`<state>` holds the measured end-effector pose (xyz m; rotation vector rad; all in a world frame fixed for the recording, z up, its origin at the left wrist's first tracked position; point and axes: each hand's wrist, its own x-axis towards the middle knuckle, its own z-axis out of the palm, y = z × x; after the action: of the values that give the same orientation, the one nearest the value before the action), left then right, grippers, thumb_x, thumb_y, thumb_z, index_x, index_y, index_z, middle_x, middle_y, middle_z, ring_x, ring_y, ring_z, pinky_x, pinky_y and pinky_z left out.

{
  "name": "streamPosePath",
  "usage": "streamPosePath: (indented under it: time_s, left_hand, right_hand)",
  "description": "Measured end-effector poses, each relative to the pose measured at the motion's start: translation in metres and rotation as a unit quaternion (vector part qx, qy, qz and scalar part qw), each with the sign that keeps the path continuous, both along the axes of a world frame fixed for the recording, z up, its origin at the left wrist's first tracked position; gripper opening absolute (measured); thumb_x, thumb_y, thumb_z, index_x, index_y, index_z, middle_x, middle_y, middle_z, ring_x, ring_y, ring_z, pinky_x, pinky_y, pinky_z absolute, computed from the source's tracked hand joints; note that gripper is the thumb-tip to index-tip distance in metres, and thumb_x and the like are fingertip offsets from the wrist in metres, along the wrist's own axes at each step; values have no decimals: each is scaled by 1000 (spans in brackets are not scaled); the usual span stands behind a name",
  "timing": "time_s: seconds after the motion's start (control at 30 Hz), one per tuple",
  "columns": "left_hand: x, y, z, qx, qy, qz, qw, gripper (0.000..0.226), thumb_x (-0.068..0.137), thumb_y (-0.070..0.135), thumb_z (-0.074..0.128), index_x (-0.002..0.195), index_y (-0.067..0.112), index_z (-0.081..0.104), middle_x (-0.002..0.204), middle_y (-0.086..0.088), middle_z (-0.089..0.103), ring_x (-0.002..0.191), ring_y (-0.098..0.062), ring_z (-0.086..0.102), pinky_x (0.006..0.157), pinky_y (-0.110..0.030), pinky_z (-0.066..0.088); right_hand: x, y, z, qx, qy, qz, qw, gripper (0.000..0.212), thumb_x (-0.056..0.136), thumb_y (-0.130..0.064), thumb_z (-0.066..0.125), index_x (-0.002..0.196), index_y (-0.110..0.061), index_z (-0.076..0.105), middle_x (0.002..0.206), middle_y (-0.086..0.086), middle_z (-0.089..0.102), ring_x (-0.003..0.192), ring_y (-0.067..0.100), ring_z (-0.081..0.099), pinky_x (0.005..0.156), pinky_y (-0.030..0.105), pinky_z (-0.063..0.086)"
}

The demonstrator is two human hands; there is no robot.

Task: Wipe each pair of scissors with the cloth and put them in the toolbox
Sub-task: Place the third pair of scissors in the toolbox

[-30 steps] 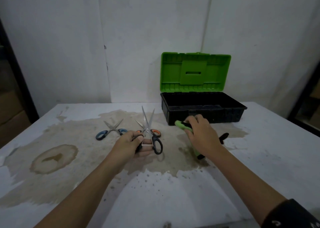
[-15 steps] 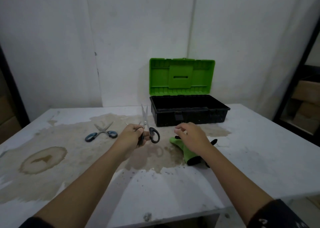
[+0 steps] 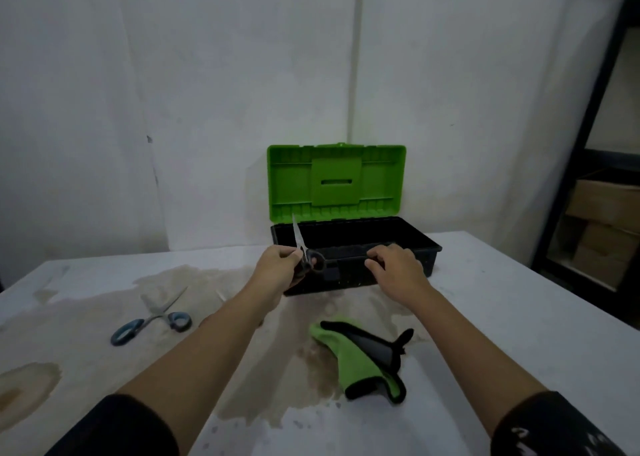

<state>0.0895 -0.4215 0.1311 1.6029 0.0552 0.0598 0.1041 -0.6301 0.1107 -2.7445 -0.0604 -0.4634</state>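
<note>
My left hand [image 3: 277, 265] grips black-handled scissors [image 3: 316, 260] by the handles, blades pointing up, just in front of the toolbox's left front corner. The black toolbox [image 3: 420, 239] stands open at the back of the table with its green lid [image 3: 336, 181] upright. In front of the toolbox's front wall my right hand [image 3: 398, 268] hovers with loosely curled fingers and holds nothing. The green and black cloth [image 3: 356, 362] lies crumpled on the table below that hand. Blue-handled scissors [image 3: 152, 320] lie partly open to the left. A thin blade tip [image 3: 220, 295] shows beside my left forearm.
The white table [image 3: 502, 317] carries a wide brown stain across its middle and left. A dark shelf with cardboard boxes [image 3: 602, 213] stands at the right, beyond the table edge. A white wall rises behind the toolbox.
My left hand lifted the black-handled scissors off the table and carried them up to the toolbox. My right hand let go of the cloth and moved toward the toolbox front.
</note>
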Motion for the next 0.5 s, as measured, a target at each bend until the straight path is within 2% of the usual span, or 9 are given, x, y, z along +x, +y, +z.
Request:
streamPosePath:
  time_s: [0.07,0.2,0.3,0.4,0.5]
  left_hand:
    - [24,-7,4,9,6,-4,1000,25,96,11,47,75,7,60,83,-12,58,71,-18,55,62,-25,47]
    - [70,-18,7,26,14,-11,999,25,94,11,52,70,13,62,76,-8,60,67,-17,56,61,-25,47]
    - [103,-26,5,52,30,-5,998,19,92,16,55,79,9,67,82,-10,62,73,-21,56,62,-27,46]
    - [133,-33,-3,89,52,-8,995,19,91,18,58,98,3,67,76,-7,58,57,-16,44,50,-23,35]
    - [155,-41,-11,110,91,-16,990,17,89,17,60,97,5,68,75,-7,58,56,-16,41,50,-26,32]
  right_hand:
    - [21,-8,1,-8,-2,2,1000,35,97,-38,44,126,-23,55,125,5,55,117,30,45,95,43,41]
    - [63,-19,1,-54,7,4,998,36,97,-40,41,126,-24,55,124,4,56,116,28,47,93,41,37]
    - [92,-28,-3,-73,30,15,997,37,98,-42,37,116,-22,61,116,5,62,109,28,52,85,38,35]
    - [112,-35,-12,-93,56,28,994,42,99,-46,33,107,-19,64,110,7,66,105,29,56,84,38,36]
    - [123,-43,-21,-93,75,40,992,46,98,-50,31,95,-19,66,101,6,67,102,29,58,85,39,39]
